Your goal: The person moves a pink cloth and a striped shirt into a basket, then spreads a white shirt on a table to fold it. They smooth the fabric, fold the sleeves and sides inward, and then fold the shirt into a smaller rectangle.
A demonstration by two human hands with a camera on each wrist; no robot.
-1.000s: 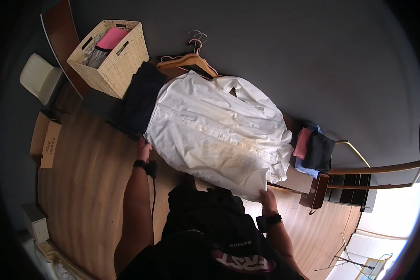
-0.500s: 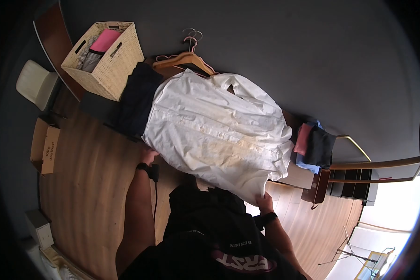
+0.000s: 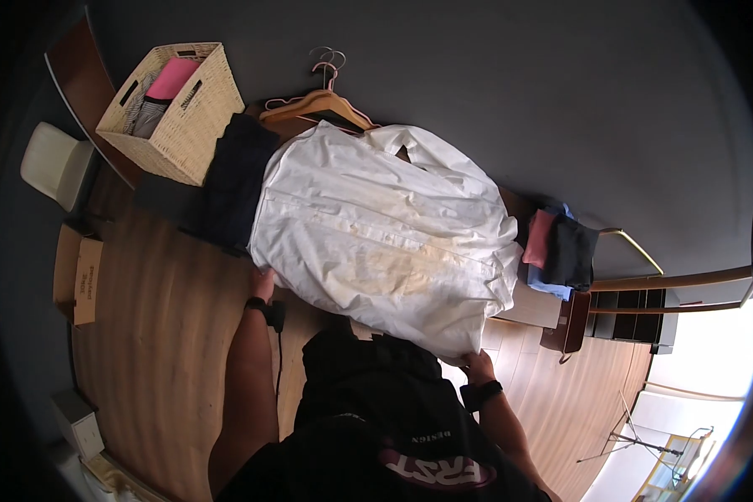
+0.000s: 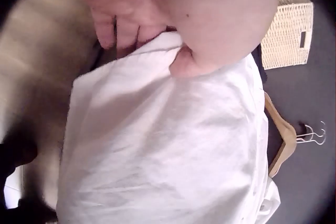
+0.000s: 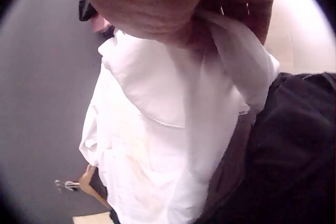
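Note:
A white shirt [image 3: 376, 234] with yellowish stains lies spread out, one sleeve folded back along the wall side. My left hand [image 3: 262, 284] grips its lower left edge; in the left wrist view that hand [image 4: 173, 19] pinches the cloth [image 4: 157, 129] between thumb and fingers. At the near right corner, my right hand [image 3: 478, 366] holds the shirt, and in the right wrist view the same hand [image 5: 194, 8] pinches the hanging cloth [image 5: 210, 103]. Wooden and pink hangers [image 3: 322, 105] lie beyond the shirt's far edge.
A woven basket [image 3: 184, 134] with folded clothes stands at the far left, beside dark cloth [image 3: 236, 184]. Folded clothes [image 3: 567, 255] are stacked at the right, above a brown bag [image 3: 566, 332]. A cardboard box [image 3: 85, 280] and a pale chair [image 3: 54, 163] are on the left.
The head view has shifted, so the basket, hangers and shirt appear farther left. Both hands keep hold of the shirt, whose near right corner has been drawn slightly nearer the body.

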